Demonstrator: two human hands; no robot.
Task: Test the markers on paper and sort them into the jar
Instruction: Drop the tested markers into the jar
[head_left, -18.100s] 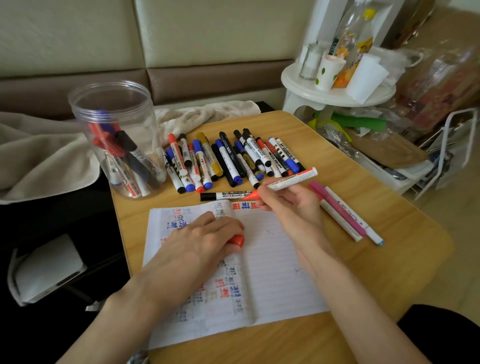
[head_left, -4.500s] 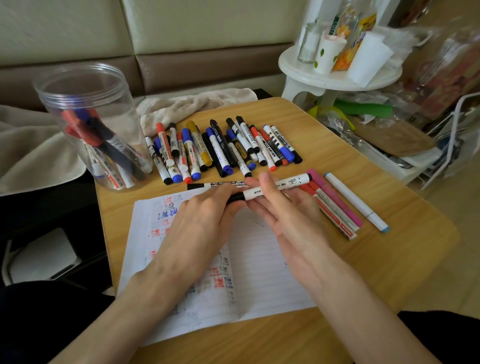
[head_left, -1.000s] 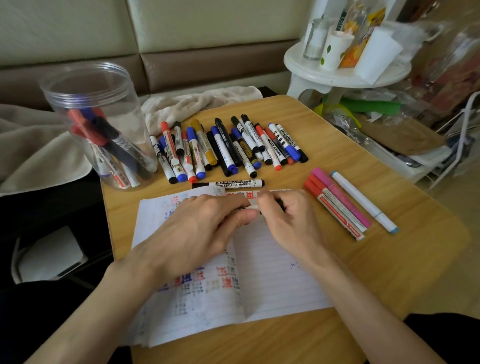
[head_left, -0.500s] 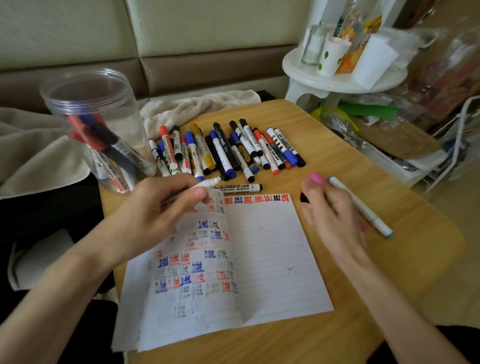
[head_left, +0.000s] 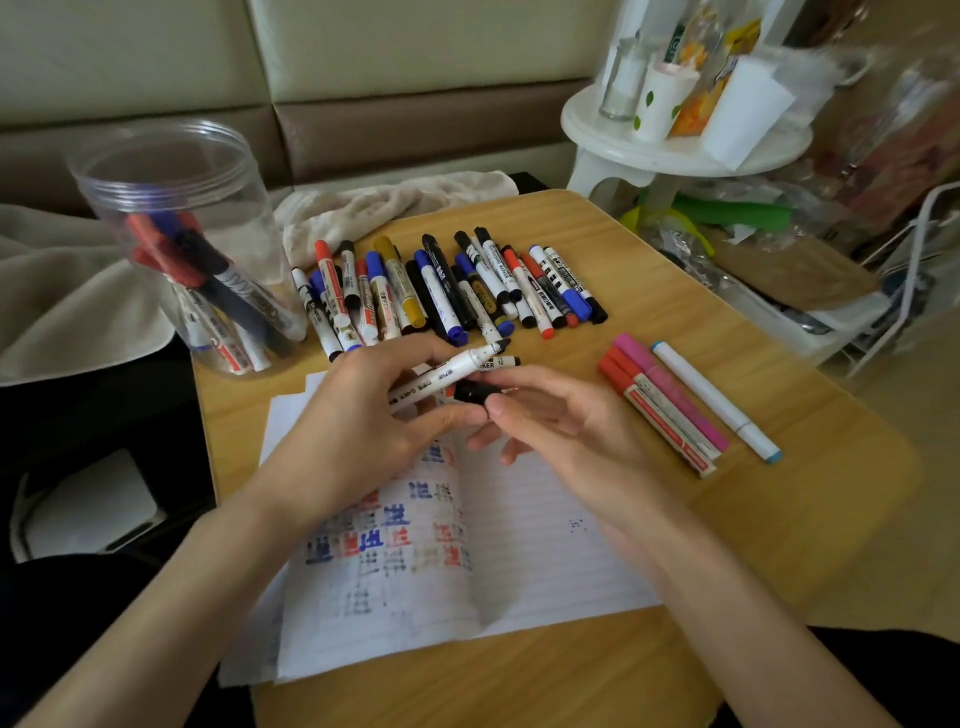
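Currently left hand (head_left: 358, 415) fingers curl round 1 white marker (head_left: 441, 376), bare tip past the fingertips, over paper (head_left: 545, 561). Right hand (head_left: 561, 431) pinches black cap (head_left: 470, 391), other 3 fingers spread. Risk: tip inks fingers (cap close below). Jar (head_left: 171, 171) well beyond left fingers

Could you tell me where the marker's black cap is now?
Head view, centre: the black cap is pinched by the right hand, just below the uncapped marker that the left hand holds.
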